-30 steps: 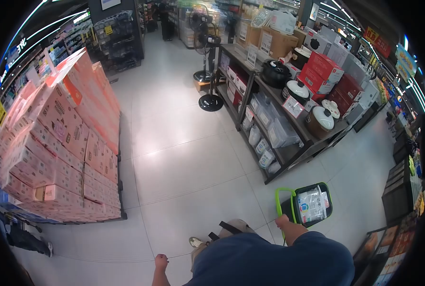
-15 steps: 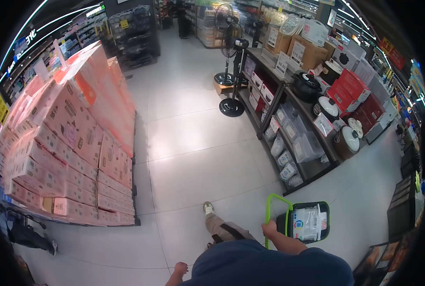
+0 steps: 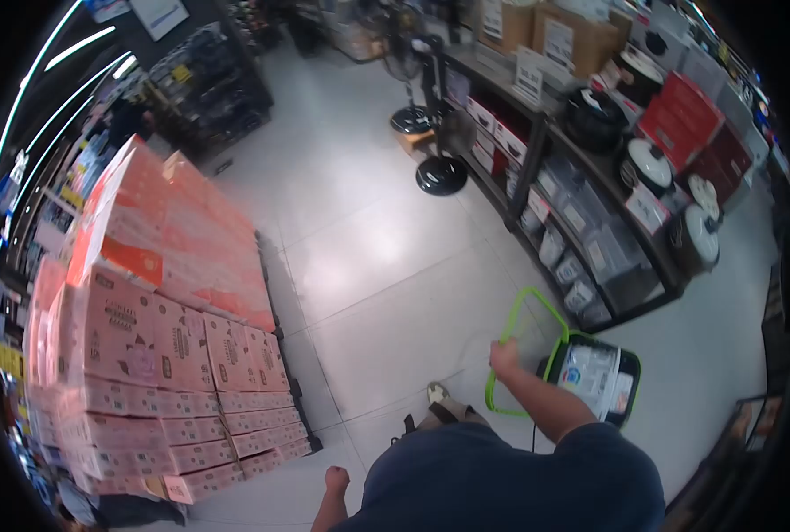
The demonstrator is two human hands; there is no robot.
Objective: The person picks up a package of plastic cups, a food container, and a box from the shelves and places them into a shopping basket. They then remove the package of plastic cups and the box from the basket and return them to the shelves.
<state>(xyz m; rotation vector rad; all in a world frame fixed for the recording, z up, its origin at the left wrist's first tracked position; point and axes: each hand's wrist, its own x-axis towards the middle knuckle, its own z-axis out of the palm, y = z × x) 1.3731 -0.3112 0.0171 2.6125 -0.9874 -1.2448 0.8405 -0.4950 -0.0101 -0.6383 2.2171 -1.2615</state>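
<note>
My right hand [image 3: 504, 356] is closed round the green handle [image 3: 492, 390] of a dark shopping basket [image 3: 630, 390] with a green rim. Inside the basket lies a white and clear plastic package [image 3: 589, 376] with a blue mark. My left hand [image 3: 336, 481] hangs low at the bottom of the view, its fingers curled, with nothing seen in it. It is nearest to the stack of pink cartons [image 3: 147, 346], but apart from it.
At the right stands a dark shelf [image 3: 537, 151] with pots, a red box [image 3: 681, 124] and plastic bins. Standing fans [image 3: 440, 176] are beside its far end. Another person's legs [image 3: 133, 511] show at the lower left. A dark rack [image 3: 209, 84] stands further ahead.
The view has turned and come nearer to the pink stack and the shelf. My right hand and the basket's handle now appear higher in view, and my left hand also shows slightly higher.
</note>
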